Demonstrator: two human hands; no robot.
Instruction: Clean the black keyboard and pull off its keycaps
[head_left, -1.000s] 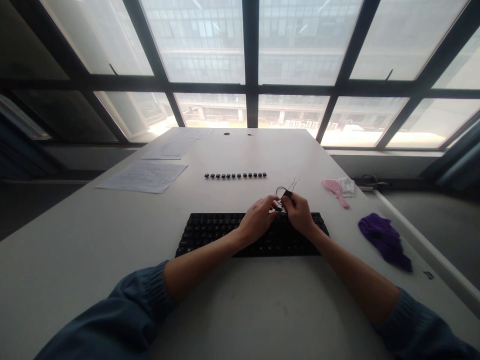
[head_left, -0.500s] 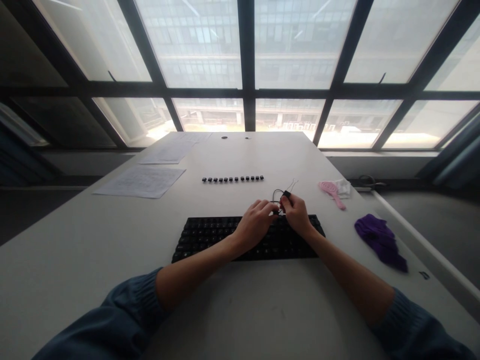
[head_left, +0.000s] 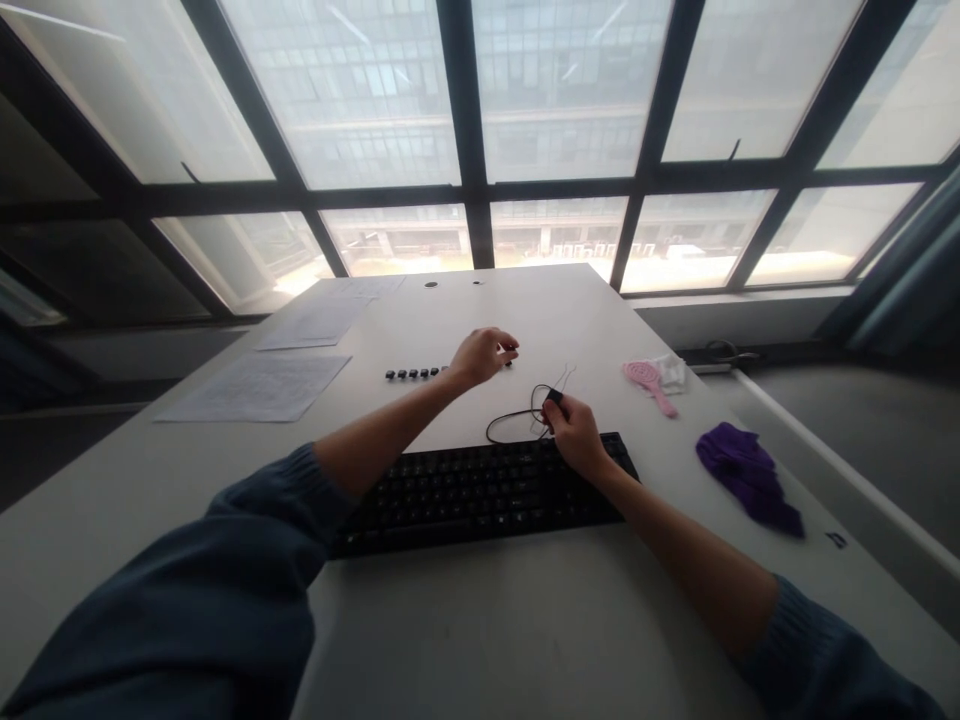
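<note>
The left hand [head_left: 486, 355] is being held over the right end of the row of black keycaps [head_left: 412, 373], at 12 o'clock from the keyboard [head_left: 465, 490]. Its fingertips are pinched together, but whether a cap is being gripped between them cannot be told. The wire keycap puller [head_left: 553, 396] is being grasped by its dark handle in the right hand [head_left: 571, 435], just past the keyboard's far edge at about 1 o'clock, with its thin wires pointing away and a black loop trailing toward 9 o'clock on the table [head_left: 480, 620].

The step in hand is judged to be the lining-up of a pulled cap at the row's end. A further pull would call for the wires being hooked squarely under a cap and the keyboard being steadied.
</note>
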